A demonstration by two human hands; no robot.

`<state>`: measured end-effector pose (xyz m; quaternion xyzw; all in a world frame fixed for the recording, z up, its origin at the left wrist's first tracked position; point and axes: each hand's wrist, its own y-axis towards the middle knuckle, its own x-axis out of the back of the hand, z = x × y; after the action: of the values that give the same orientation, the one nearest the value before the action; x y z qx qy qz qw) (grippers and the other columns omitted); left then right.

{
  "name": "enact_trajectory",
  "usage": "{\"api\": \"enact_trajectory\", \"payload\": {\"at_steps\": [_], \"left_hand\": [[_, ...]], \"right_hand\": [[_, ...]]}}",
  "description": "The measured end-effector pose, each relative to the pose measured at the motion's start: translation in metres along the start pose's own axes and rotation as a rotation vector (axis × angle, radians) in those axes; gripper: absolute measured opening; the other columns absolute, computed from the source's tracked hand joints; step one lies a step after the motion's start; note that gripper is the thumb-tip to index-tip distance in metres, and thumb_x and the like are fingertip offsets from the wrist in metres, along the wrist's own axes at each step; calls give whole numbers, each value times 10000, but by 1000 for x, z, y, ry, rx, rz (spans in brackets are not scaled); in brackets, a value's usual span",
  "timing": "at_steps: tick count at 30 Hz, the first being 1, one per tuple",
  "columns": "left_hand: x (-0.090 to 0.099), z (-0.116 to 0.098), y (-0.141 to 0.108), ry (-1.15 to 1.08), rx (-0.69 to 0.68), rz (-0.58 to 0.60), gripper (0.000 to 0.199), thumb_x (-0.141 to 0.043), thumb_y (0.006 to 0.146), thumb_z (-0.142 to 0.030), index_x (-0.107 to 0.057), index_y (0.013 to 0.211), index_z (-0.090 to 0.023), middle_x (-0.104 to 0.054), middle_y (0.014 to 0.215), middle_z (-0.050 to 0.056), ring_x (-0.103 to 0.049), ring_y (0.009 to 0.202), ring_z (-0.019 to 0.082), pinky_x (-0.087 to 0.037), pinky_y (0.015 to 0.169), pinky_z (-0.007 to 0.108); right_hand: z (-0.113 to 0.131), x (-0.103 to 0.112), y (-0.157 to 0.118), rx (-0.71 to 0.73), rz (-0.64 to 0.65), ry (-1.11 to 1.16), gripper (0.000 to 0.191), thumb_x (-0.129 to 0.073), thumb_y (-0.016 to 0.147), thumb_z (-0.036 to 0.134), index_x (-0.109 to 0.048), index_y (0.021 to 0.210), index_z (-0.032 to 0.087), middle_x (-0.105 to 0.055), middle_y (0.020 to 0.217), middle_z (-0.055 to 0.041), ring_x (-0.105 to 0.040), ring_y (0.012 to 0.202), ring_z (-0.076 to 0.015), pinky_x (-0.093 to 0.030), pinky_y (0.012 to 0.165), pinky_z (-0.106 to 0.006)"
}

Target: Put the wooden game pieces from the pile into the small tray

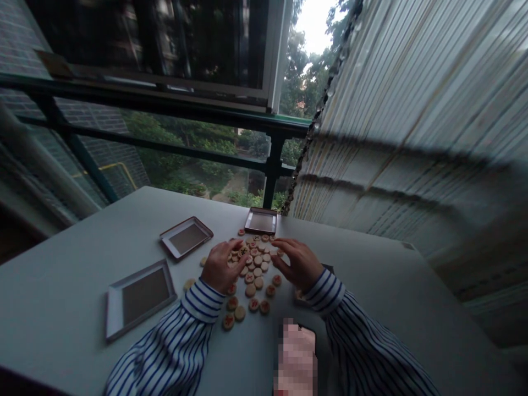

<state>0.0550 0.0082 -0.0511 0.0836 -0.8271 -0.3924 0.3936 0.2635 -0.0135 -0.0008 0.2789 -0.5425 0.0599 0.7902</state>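
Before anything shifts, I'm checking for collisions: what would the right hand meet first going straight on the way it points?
Probably the round pieces just ahead of the right hand; its height is unclear.

Discs [251, 290]: pale tan, some with red characters, one with black. Sleeves [169, 346]: white, dark blue stripes. Trays [144, 294]: grey-brown floors, pale inner walls. Table [74, 275]: greyish white. Railing [272, 181]: dark green. Curtain [391, 66]: whitish, striped.
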Motion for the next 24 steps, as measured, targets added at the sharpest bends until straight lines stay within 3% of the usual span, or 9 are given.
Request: {"api": "enact_trajectory", "payload": {"at_steps": [14,24], "left_hand": [[-24,-46,-3,-124,-99,48,308,-574,709,-233,-509,1003,-168,-633,833,50,-582,788,179,-462,745,335],[-36,-62,-7,-163,-122,105,310,-551,728,-228,-501,1028,-166,-634,864,59,-582,815,180,-452,780,350]], "right_hand": [[-20,16,-38,-55,-37,31,275,-481,789,273,-559,1032,171,-614,1008,-72,-546,927,-186,-411,819,-323],[-36,19,-54,-77,-35,56,256,-488,786,264,-574,1005,164,-630,957,-80,-563,891,-178,-425,798,-310]]}}
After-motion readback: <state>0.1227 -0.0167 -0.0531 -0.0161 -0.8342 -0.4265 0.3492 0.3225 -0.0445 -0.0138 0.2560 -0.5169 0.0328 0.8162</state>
